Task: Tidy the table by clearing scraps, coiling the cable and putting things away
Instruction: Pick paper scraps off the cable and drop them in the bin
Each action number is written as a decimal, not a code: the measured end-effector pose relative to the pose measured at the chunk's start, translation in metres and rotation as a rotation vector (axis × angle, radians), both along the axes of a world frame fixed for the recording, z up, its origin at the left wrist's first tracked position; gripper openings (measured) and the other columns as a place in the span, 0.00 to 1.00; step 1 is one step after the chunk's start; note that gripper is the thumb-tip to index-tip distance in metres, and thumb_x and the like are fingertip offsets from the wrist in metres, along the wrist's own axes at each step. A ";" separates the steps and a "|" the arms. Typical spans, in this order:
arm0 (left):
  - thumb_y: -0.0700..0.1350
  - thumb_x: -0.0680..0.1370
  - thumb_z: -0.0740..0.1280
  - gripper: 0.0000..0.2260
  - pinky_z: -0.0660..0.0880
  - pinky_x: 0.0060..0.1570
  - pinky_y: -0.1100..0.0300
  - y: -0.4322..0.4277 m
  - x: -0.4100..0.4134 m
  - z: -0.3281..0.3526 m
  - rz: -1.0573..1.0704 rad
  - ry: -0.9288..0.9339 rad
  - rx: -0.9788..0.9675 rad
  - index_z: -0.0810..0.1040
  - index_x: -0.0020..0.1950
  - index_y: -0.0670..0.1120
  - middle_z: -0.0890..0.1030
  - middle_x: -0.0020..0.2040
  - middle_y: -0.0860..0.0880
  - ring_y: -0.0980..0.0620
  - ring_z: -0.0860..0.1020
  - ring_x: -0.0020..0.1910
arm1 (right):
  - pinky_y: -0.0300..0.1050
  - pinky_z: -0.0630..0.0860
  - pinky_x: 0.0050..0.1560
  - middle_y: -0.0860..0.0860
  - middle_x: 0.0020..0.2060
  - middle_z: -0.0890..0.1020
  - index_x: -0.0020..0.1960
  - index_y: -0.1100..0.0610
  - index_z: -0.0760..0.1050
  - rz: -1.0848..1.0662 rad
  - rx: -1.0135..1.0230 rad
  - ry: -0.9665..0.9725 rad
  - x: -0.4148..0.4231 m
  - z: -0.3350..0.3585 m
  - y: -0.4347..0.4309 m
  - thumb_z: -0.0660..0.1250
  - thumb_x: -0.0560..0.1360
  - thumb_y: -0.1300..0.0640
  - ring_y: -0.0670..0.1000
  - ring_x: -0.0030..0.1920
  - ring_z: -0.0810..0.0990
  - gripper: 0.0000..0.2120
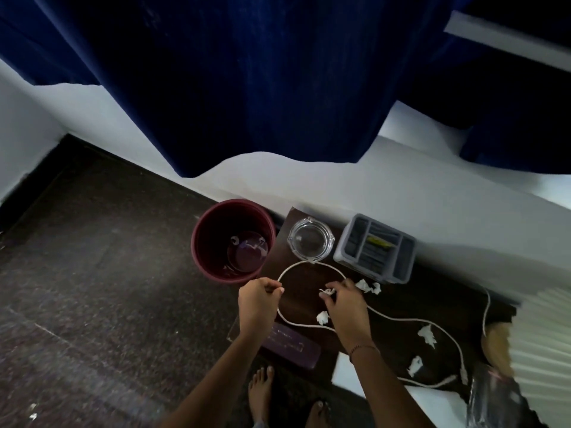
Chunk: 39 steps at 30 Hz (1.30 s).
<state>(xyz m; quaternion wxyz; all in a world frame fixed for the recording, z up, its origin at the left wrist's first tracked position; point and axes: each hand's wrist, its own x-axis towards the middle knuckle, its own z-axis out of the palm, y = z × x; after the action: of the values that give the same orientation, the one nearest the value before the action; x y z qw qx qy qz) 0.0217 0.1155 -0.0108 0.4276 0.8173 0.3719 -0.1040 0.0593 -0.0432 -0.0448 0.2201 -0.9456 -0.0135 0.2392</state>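
Fingers [338, 287] of the right hand [344, 304] were curled, pinching a paper scrap [327, 292] just above the bench [301, 282]. The left hand [258, 301] was also curled, thumb against forefinger, at the left edge of the cable [309, 263] loop. I could not tell whether it held the cable, a scrap or nothing.

Head view, the only one. The white cable lay loose on the bench: one wide loop in front of the glass ashtray [310, 239], then a wavy run off to the right. More scraps [427, 335] lay scattered beside it. A maroon bin [233, 239] stood on the floor just left of the bench, and a grey organiser [375, 248] sat by the wall.

Judgement: the scraps look feather-light and crumpled, so a fingertip pinch anywhere should do. The cable looks limp and springy. It is probably best taken near one end and wound in loops, with the ashtray minded as fragile.
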 end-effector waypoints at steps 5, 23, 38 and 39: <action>0.42 0.71 0.71 0.05 0.78 0.48 0.58 -0.009 -0.008 -0.003 -0.028 0.009 -0.032 0.84 0.45 0.44 0.85 0.39 0.48 0.54 0.82 0.41 | 0.47 0.72 0.57 0.57 0.55 0.73 0.52 0.61 0.75 0.130 -0.084 -0.015 -0.002 -0.012 0.006 0.64 0.74 0.59 0.57 0.56 0.74 0.08; 0.38 0.68 0.74 0.04 0.79 0.42 0.62 0.031 0.008 0.018 0.107 -0.162 -0.147 0.84 0.40 0.46 0.85 0.35 0.51 0.61 0.82 0.34 | 0.23 0.70 0.32 0.47 0.31 0.82 0.42 0.54 0.78 -0.531 0.586 0.208 0.009 0.043 0.097 0.72 0.68 0.62 0.37 0.32 0.79 0.06; 0.33 0.73 0.67 0.10 0.77 0.30 0.70 0.090 0.036 -0.011 0.403 -0.056 -0.281 0.77 0.55 0.37 0.79 0.34 0.46 0.54 0.78 0.32 | 0.32 0.75 0.30 0.48 0.35 0.81 0.48 0.52 0.78 -0.650 0.518 0.118 -0.016 0.030 0.047 0.62 0.76 0.62 0.43 0.34 0.79 0.08; 0.33 0.73 0.67 0.09 0.77 0.29 0.70 0.081 0.034 -0.010 0.381 -0.055 -0.293 0.78 0.53 0.38 0.79 0.34 0.46 0.53 0.78 0.32 | 0.33 0.76 0.31 0.49 0.34 0.81 0.47 0.51 0.78 -0.678 0.507 0.098 -0.020 0.028 0.035 0.62 0.76 0.63 0.44 0.33 0.79 0.09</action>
<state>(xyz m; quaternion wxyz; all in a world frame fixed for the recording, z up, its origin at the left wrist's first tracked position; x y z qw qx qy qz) 0.0559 0.1961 -0.0207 0.5636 0.6643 0.4883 -0.0519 0.0395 -0.0084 -0.0168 0.5124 -0.8000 0.2500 0.1869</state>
